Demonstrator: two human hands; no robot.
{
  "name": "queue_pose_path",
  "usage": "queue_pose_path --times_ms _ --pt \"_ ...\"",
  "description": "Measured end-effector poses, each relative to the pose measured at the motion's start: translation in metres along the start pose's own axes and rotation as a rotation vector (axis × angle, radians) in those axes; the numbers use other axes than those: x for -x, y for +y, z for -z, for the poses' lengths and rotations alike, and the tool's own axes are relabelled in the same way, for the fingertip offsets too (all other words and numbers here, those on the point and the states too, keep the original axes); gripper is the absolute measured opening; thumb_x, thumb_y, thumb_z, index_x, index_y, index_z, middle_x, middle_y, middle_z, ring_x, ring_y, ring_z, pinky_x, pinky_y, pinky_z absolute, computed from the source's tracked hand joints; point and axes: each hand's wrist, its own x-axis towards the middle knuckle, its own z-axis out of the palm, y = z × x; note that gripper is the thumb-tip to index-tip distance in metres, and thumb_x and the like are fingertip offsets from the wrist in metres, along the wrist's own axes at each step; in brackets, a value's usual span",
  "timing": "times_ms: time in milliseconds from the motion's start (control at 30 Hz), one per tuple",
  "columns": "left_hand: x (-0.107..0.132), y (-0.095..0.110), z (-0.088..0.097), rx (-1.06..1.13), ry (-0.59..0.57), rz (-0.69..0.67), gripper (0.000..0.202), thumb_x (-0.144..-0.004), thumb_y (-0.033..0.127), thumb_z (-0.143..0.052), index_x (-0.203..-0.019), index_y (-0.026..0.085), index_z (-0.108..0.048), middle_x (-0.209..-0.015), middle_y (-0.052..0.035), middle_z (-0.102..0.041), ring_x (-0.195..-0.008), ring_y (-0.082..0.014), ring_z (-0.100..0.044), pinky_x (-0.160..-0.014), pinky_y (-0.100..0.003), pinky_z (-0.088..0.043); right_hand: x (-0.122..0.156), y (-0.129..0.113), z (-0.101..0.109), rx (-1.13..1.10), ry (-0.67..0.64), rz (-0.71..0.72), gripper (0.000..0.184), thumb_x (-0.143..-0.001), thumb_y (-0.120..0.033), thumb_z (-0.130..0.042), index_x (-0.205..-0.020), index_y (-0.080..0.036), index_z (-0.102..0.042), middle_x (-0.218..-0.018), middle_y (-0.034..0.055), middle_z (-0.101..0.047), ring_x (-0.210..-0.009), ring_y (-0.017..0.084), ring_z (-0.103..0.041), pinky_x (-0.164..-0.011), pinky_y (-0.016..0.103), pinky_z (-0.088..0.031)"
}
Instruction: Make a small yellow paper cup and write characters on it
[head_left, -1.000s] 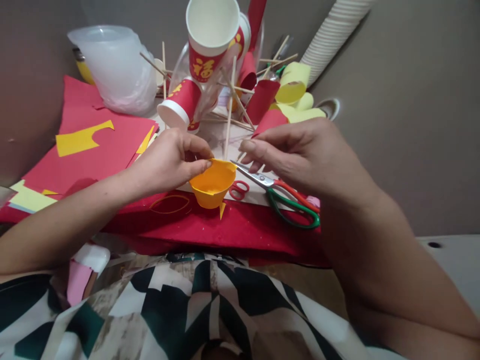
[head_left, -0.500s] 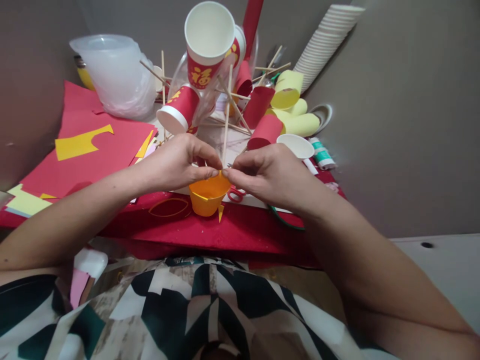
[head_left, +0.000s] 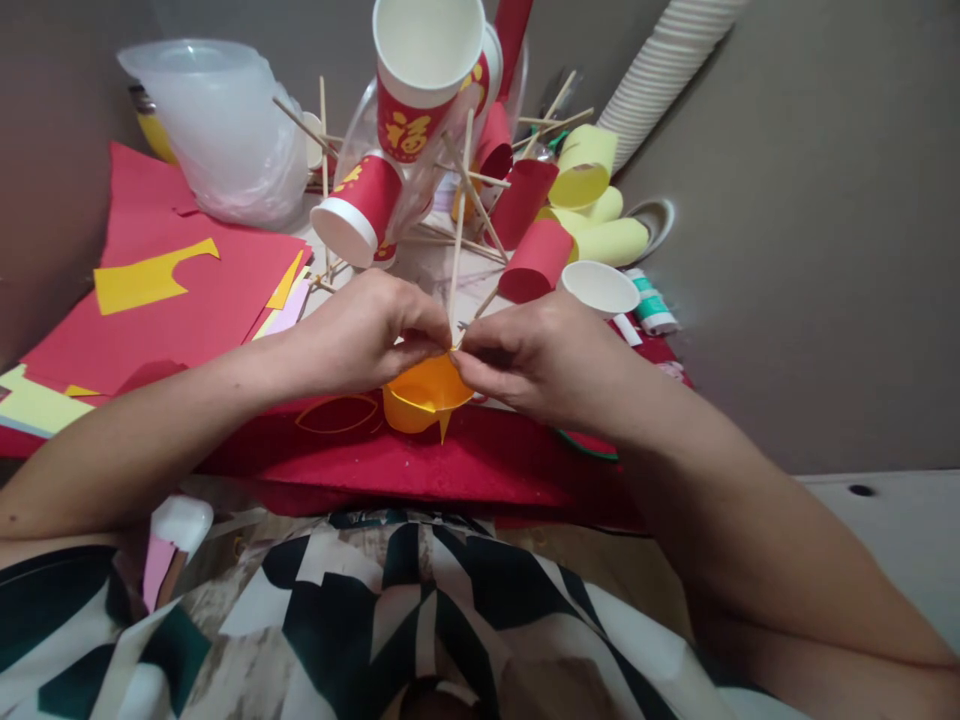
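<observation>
Between both hands is an orange paper cup shape [head_left: 426, 398] with an angular rim, its open side facing up. My left hand [head_left: 390, 325] pinches its far rim from the left, thumb and fingertips closed on the paper. From the right, my right hand [head_left: 525, 350] pinches the same rim, its fingertips almost touching the left ones. A small yellow paper scrap [head_left: 444, 428] hangs or lies at the cup's near side; I cannot tell which. Thin yellow paper strips in a leaf outline [head_left: 336, 413] lie on the red cloth to the left.
Red paper sheets [head_left: 187, 320] lie left, beneath a cut yellow piece [head_left: 150, 278]. Behind stand red-and-white paper cups [head_left: 409, 125], wooden sticks [head_left: 459, 230], red paper tubes [head_left: 536, 262] and yellow tubes [head_left: 611, 240]. A cloudy plastic tub [head_left: 225, 140] and stacked white cups [head_left: 660, 80] are farther back.
The view has shifted slightly. The orange cup is tilted a little more toward me and its near rim sits lower, while both hands keep pinching its far rim.
</observation>
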Motion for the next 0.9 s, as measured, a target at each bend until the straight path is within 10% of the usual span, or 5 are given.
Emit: queue_pose_path --times_ms 267,500,667,900 --pt "-0.001 0.0 -0.001 0.167 -0.022 0.2 0.012 -0.083 0.019 -0.065 -0.084 0.021 -0.077 -0.084 -0.001 -0.079 -0.076 -0.0163 -0.073 -0.072 -0.027 -0.055 -0.005 0.01 0.004 -0.04 0.005 0.052 0.026 -0.085 -0.03 -0.063 -0.062 -0.02 -0.066 -0.052 -0.0011 -0.055 -0.047 0.009 -0.039 -0.052 0.029 -0.023" --pt "0.009 -0.011 0.014 0.693 0.037 0.357 0.046 -0.087 0.03 -0.068 -0.133 0.028 -0.059 -0.126 -0.0068 -0.072 -0.119 -0.0255 -0.069 -0.092 -0.038 -0.061 -0.003 0.005 0.007 -0.299 0.225 0.013 0.027 -0.084 -0.017 -0.061 -0.057 -0.02 -0.059 -0.048 -0.0048 -0.047 -0.046 0.008 -0.038 -0.05 0.026 -0.031" --pt "0.023 -0.02 0.008 0.521 -0.049 0.286 0.09 -0.075 0.042 -0.084 -0.152 0.031 -0.039 -0.145 -0.0101 -0.059 -0.131 -0.0301 -0.06 -0.105 -0.042 -0.054 -0.004 0.001 -0.003 -0.463 0.39 -0.064 0.029 -0.083 -0.016 -0.061 -0.055 -0.018 -0.057 -0.049 -0.0044 -0.05 -0.047 0.007 -0.042 -0.047 0.024 -0.033" --pt "0.03 -0.016 -0.012 0.459 0.029 0.276 0.064 -0.076 0.038 -0.084 -0.132 0.019 -0.058 -0.125 -0.0098 -0.07 -0.111 -0.0244 -0.069 -0.096 -0.034 -0.056 -0.009 0.011 -0.02 -0.438 0.456 0.043 0.013 -0.087 -0.024 -0.066 -0.086 -0.017 -0.077 -0.077 0.0029 -0.076 -0.061 0.012 -0.063 -0.056 0.024 -0.048"
